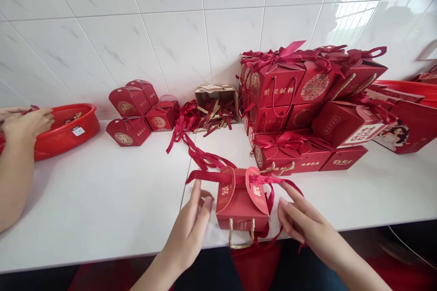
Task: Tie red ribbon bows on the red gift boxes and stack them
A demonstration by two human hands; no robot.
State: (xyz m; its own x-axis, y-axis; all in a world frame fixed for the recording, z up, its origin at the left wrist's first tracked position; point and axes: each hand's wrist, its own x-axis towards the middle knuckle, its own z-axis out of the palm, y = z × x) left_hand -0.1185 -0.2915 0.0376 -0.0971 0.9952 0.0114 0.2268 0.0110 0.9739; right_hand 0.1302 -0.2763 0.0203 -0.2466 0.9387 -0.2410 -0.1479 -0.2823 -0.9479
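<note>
A red gift box (242, 207) with gold rope handles stands near the table's front edge, its curved top flaps folded up. A dark red ribbon (210, 176) runs across its top, through the flaps, with ends out to both sides. On the box's left, my left hand (196, 223) is raised with its fingers apart, fingertips just under the ribbon's left end. My right hand (300, 216) is at the right of the box, fingers apart, its index fingertip at the ribbon's right part. Loose ribbons (205, 155) trail behind the box.
Stacked red boxes (287, 86) stand at the back right, with a red bag (406, 122) beyond. An open carton (218, 104) of ribbon pieces is at the back middle. Several boxes (131, 100) stand left of it. Another person's hands (30, 120) are over a red basket (68, 134).
</note>
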